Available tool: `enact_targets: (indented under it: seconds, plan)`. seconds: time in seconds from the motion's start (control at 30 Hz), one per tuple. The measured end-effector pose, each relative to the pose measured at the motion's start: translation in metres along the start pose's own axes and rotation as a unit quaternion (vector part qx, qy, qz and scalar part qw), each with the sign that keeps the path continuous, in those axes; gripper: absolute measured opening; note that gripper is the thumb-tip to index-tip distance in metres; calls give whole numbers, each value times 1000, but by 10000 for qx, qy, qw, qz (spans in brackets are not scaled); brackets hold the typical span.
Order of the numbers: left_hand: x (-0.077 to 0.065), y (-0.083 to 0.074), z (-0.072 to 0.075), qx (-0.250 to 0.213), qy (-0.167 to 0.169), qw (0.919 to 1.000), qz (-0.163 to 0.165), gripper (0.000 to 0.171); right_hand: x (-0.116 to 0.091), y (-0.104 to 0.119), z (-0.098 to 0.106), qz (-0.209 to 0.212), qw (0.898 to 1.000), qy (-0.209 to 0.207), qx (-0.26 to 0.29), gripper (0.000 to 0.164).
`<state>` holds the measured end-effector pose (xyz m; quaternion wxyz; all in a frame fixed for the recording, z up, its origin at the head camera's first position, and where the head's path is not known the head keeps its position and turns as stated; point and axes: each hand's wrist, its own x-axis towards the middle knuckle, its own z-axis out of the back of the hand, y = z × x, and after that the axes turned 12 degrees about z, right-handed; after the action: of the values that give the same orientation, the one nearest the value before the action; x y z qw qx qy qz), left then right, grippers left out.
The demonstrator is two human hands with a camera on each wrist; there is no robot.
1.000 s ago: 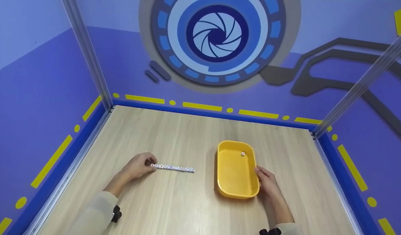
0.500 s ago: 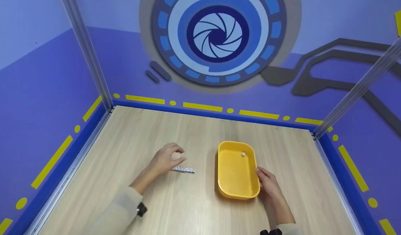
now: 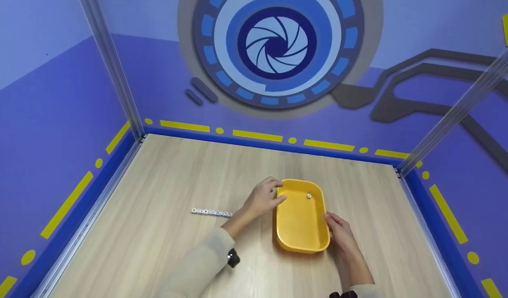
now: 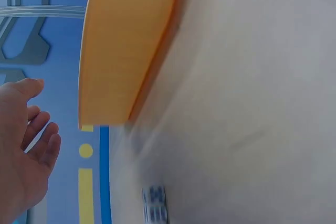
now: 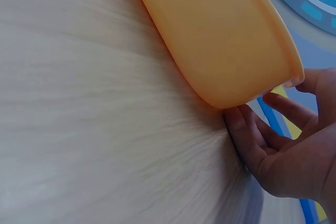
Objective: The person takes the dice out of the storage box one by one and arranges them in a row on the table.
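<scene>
A yellow plastic bin point(image 3: 299, 225) stands on the wooden table, right of centre. Inside, near its far end, lies one small white cube point(image 3: 309, 195) with a dark mark. My right hand point(image 3: 341, 231) grips the bin's right side, thumb at the rim and fingers against the outer wall, as the right wrist view of the hand point(image 5: 294, 150) shows. At the bin's far left rim hovers my left hand point(image 3: 262, 198), thumb and fingers apart, nothing between them. A straight row of small white patterned cubes point(image 3: 210, 212) lies left of the bin, its right end hidden by my left forearm.
Blue and purple panels point(image 3: 245, 118) with yellow dashes wall in the table point(image 3: 175, 165) at the back and both sides. Metal posts point(image 3: 113, 70) stand at the back corners.
My left hand has left the left end of the cube row and moved right to the bin's rim. The right hand and bin have stayed in place.
</scene>
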<state>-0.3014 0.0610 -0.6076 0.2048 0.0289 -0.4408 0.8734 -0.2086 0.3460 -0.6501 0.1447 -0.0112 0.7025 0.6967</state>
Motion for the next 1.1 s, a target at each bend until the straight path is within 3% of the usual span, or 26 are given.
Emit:
enact_targets:
  seconds: [0.2,0.5,0.8,1.1]
  plan:
    - [16,-22,-29,-569,-18,9983,127,42,0,1,2,192,9997,33,-133,53]
    - [41,-46,-67,71,182,9964,825,46,2,2,1,76,9998,-5,-206,52]
    - [50,-36,-101,243,374,9911,1251,46,0,1,1,30,9999,-58,-138,54]
    - [53,-28,-119,803,601,9885,1131,44,-3,0,2,334,9994,-41,-87,52]
